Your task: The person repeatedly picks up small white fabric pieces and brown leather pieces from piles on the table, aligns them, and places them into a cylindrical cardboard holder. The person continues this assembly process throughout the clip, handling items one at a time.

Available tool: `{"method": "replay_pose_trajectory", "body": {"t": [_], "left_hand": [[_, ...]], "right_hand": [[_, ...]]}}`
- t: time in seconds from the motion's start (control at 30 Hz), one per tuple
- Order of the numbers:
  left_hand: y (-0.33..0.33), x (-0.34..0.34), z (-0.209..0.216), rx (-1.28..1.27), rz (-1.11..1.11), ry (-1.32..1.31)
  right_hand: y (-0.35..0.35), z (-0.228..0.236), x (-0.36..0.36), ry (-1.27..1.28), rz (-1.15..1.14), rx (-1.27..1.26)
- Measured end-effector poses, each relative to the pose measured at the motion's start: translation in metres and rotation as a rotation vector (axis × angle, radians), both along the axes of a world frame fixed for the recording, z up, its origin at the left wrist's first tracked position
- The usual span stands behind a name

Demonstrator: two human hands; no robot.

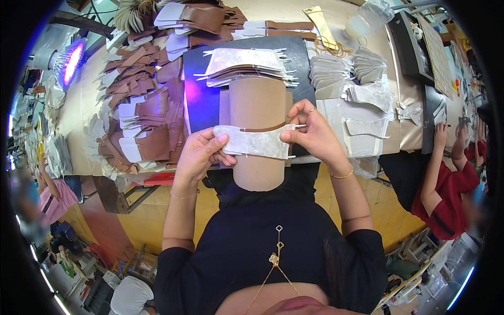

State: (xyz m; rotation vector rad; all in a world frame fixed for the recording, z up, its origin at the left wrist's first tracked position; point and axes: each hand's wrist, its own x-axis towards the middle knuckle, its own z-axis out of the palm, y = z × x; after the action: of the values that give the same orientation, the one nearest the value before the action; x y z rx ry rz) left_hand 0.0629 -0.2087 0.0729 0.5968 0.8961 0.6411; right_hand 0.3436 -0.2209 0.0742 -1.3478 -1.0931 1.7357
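Between my two hands a whitish, curved shoe-upper piece [257, 143] with a brown upper edge lies across a rounded tan form [258, 105]. My left hand [202, 152] pinches its left end, thumb on top. At the right end, the thumb and fingers of my right hand [311, 131] grip it near a thin white strip sticking out. Beyond the held piece, a stack of similar whitish pieces [245, 62] with strip ends rests at the far end of the form. A dark board [197, 105] lies beneath.
Brown and white cut pieces [152, 123] are heaped on the left of the table. Fanned whitish pieces [331, 73] lie on the right. A glowing purple lamp [72, 62] stands at far left, a clear plastic cup [370, 18] at far right. Another person in red [446, 197] works at right.
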Motion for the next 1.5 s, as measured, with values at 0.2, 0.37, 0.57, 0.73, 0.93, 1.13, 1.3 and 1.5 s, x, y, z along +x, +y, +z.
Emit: {"method": "replay_pose_trajectory", "body": {"t": [0.2,0.37,0.57,0.73,0.93,1.13,1.3,1.5], "left_hand": [[-0.005,0.005,0.011,-0.005,0.053,-0.006],[-0.014,0.009,0.020,0.130,0.083,0.114],[-0.016,0.008,-0.003,0.139,0.071,0.022],[-0.014,0.007,-0.016,0.066,0.048,-0.037],[-0.013,0.010,-0.015,0.071,0.048,-0.060],[-0.011,0.014,0.016,0.198,0.071,0.085],[-0.012,0.029,0.066,0.773,-0.009,0.343],[-0.008,-0.001,0.077,0.802,0.210,0.464]], "right_hand": [[-0.016,0.038,-0.009,-0.813,-0.198,0.755],[-0.023,0.063,-0.078,-0.649,0.369,1.167],[-0.024,0.032,-0.065,-0.678,0.454,1.102],[-0.032,-0.009,-0.047,-0.354,0.128,0.973],[-0.050,-0.045,-0.064,0.134,-0.182,0.657],[-0.043,-0.012,-0.020,0.022,-0.176,0.283],[-0.014,0.082,-0.003,-0.645,0.136,0.954],[0.027,0.163,-0.047,-0.733,0.406,1.305]]}}
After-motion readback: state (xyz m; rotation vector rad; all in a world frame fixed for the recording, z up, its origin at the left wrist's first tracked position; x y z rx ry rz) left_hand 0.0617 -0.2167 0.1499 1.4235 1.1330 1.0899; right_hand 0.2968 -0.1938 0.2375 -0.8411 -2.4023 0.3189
